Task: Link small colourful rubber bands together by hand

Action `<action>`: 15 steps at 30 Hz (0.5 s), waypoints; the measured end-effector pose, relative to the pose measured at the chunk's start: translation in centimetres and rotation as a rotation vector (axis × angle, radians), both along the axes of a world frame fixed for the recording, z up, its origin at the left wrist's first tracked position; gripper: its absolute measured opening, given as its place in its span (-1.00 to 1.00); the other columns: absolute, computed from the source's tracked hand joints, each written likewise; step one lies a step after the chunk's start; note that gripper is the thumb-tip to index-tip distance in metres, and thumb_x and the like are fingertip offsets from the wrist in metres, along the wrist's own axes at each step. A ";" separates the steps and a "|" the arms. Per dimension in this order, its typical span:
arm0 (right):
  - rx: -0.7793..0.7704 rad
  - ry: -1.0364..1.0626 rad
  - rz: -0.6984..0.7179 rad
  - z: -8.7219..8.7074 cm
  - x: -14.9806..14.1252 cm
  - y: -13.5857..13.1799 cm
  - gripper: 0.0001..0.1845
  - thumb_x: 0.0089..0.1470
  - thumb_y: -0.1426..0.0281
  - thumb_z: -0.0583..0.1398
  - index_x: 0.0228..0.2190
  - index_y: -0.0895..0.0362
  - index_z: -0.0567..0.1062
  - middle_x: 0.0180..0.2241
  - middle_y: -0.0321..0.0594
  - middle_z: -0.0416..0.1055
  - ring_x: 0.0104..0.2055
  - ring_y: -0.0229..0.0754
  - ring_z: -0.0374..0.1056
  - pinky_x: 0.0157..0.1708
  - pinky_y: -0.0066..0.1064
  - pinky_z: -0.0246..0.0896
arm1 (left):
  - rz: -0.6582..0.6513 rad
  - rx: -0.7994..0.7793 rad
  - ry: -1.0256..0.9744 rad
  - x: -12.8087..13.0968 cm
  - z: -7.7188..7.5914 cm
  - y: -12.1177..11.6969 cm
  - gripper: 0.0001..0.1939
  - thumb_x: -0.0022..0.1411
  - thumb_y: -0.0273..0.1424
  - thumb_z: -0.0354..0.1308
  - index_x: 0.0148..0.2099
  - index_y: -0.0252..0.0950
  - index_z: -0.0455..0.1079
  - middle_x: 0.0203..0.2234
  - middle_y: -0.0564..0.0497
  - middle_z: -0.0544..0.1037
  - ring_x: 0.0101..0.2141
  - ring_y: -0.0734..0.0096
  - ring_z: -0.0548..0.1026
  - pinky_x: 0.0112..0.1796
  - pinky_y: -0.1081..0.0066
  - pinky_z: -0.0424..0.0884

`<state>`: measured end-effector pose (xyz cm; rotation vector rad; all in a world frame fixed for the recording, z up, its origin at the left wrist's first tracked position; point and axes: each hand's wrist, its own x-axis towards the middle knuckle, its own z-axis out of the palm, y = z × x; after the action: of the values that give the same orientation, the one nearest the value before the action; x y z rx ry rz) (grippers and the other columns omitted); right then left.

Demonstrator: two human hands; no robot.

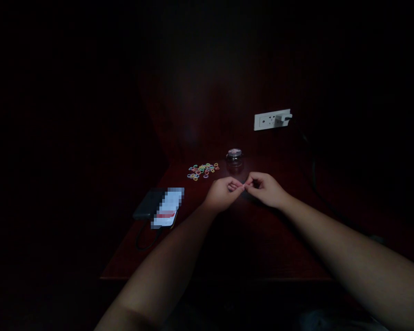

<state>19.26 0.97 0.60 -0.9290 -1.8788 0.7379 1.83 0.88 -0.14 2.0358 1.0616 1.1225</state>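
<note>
Above the dark red table (262,248), my left hand (223,192) and my right hand (266,188) meet fingertip to fingertip. Each is closed in a pinch of thumb and forefinger. Whatever lies between the fingertips is too small and dim to make out. Just beyond my left hand is a loose pile of small coloured rings (203,170), like little elastic hair bands, in pink, yellow, green and purple. A small clear jar (234,158) with a shiny lid stands behind my hands.
At the table's left lie a lit phone (169,207) and a black flat box (148,204), with a dark cable (140,243) looping beside them. A white wall socket (272,119) holds a plug, whose cord runs down the right side. The surroundings are very dark.
</note>
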 end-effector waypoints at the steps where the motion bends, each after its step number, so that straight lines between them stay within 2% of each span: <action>1: -0.003 0.004 0.005 0.0 0.0 0.0 -0.83 -0.11 0.35 0.21 -0.60 0.16 0.35 -0.62 -0.35 0.22 -0.55 -0.32 0.12 -0.54 -0.46 0.01 | -0.001 0.000 0.000 0.0 0.0 0.0 -0.77 0.11 -0.29 0.16 -0.30 -0.38 0.43 -0.46 -0.04 0.54 -0.47 0.52 0.44 -0.42 0.51 0.37; 8: -0.029 0.018 0.034 0.1 0.0 -0.2 -0.81 -0.10 0.33 0.23 -0.58 0.17 0.36 -0.61 -0.34 0.24 -0.55 -0.32 0.12 -0.54 -0.46 0.02 | 0.000 0.005 -0.019 -0.1 0.1 0.2 -0.77 0.12 -0.28 0.16 -0.30 -0.38 0.44 -0.44 -0.06 0.55 -0.46 0.51 0.46 -0.40 0.49 0.39; 15: 0.060 -0.073 0.023 0.3 0.1 -0.2 -0.80 -0.06 0.33 0.21 -0.58 0.18 0.36 -0.60 -0.33 0.24 -0.53 -0.31 0.15 -0.52 -0.48 0.03 | 0.028 0.039 0.013 -0.2 0.2 0.4 -0.79 0.11 -0.29 0.17 -0.31 -0.37 0.44 -0.44 -0.05 0.54 -0.45 0.49 0.45 -0.38 0.48 0.39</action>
<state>19.37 0.74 0.87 -0.9085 -1.9673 0.6661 1.65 1.25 0.06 2.0676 1.0856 1.1538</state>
